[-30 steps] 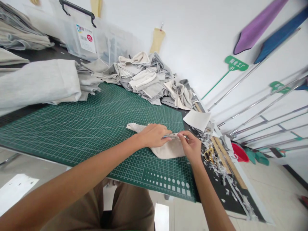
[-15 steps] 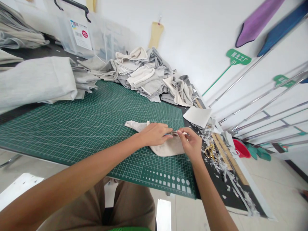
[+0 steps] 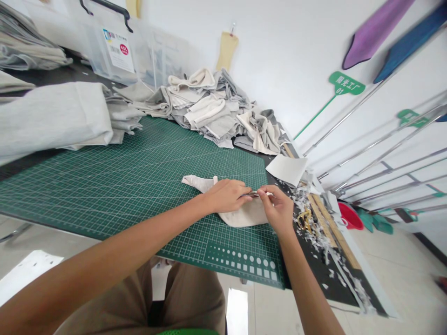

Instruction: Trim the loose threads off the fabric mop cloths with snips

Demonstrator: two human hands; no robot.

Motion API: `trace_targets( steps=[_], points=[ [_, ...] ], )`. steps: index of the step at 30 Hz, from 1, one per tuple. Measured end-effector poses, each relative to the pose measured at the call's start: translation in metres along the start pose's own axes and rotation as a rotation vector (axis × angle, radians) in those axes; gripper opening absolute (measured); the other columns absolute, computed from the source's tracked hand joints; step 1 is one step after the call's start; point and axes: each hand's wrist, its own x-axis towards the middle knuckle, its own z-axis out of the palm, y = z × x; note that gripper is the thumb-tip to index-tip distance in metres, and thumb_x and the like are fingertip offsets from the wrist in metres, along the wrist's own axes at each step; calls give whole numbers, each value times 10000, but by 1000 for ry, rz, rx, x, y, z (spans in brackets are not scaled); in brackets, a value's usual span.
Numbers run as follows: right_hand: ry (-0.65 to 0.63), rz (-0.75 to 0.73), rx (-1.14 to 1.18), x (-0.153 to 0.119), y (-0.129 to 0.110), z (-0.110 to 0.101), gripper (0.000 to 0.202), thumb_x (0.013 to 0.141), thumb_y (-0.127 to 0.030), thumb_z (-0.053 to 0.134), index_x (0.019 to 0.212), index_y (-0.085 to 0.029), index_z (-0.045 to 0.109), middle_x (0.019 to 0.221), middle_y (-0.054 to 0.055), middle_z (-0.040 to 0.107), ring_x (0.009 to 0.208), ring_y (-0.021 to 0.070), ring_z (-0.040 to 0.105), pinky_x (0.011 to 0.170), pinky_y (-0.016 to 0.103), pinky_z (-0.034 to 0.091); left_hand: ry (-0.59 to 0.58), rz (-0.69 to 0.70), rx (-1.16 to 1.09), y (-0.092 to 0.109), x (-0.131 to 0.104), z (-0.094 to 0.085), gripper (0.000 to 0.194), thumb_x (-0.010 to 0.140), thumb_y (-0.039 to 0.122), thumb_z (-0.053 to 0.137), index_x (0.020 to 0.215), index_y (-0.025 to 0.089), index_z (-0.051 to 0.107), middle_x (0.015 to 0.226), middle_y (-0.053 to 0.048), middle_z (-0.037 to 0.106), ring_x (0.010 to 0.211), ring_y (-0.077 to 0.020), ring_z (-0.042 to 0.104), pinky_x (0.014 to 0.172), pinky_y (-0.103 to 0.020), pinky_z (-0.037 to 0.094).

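Observation:
A small cream cloth piece (image 3: pixel 243 217) lies on the green cutting mat (image 3: pixel 164 158), its narrow end pointing left. My left hand (image 3: pixel 226 195) is closed on the cloth's upper edge, thumb and fingers pinched together. Close to its right, my right hand (image 3: pixel 278 207) pinches the same edge between thumb and fingertips. Something thin and greyish shows in the small gap between the fingertips; whether it is a tool or a fold of cloth I cannot tell. The fingers hide part of the cloth.
A heap of grey and cream cloth pieces (image 3: pixel 213 109) lies at the back of the mat. Folded cloth (image 3: pixel 56 114) sits at left, near a clear plastic box (image 3: pixel 101 60). Gold-handled scissors (image 3: pixel 305 219), cloth scraps and wooden strips (image 3: pixel 335 228) lie on the right.
Both hands stay in nearly the same place on the cloth. Only a very slight shift of the fingertips shows.

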Motion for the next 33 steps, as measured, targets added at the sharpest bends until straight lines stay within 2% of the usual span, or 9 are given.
trace_targets(
  steps=[8,14,18,21,25,27,30,33],
  points=[
    [-1,40,13,0,1,-1,160,850,-348,591,853,-198,644,861,37,646,832,175,601,690,281,484,-12,8,-21,-1,1,2,323,967,359,393,931,184,662,770,-32,627,727,-175,610,637,-283,415],
    [65,90,92,1,4,-3,190,827,-378,612,836,-190,641,854,43,641,831,182,599,689,282,483,-42,-8,-44,-3,-1,-3,292,943,357,443,915,183,676,777,-38,650,738,-184,621,638,-283,429],
    [114,114,153,2,4,-8,196,808,-377,634,820,-182,644,825,34,632,799,169,588,676,270,477,-15,-45,-69,-7,-3,-9,286,916,389,487,1028,201,672,846,-41,681,784,-197,632,679,-294,453],
    [192,160,175,4,7,-16,231,794,-400,645,836,-174,655,797,24,629,686,133,556,621,256,462,26,-88,-73,-15,-5,-15,327,911,413,491,1113,220,659,885,-41,695,815,-199,637,732,-304,464],
    [387,208,147,-2,17,-44,289,753,-440,673,833,-163,662,750,20,642,563,104,507,546,251,430,85,-167,-85,-28,-13,-22,344,906,421,493,1127,218,661,888,-32,708,814,-193,642,746,-300,469],
    [422,257,56,-13,24,-66,308,727,-453,691,841,-167,675,762,32,667,571,125,538,541,267,441,98,-194,-87,-35,-16,-26,346,902,419,499,1126,214,663,874,-27,712,803,-191,645,733,-291,471],
    [305,336,-166,-38,32,-104,332,691,-477,707,840,-180,702,825,68,711,720,218,638,626,319,508,119,-214,-86,-43,-20,-31,352,898,415,501,1126,202,666,889,-32,718,812,-195,649,736,-286,472],
    [103,355,-392,-61,35,-135,330,695,-508,677,805,-199,714,862,82,730,793,266,668,679,356,543,159,-236,-86,-47,-20,-33,355,901,409,492,1134,202,663,902,-37,719,819,-198,651,747,-287,475]
  ],
)
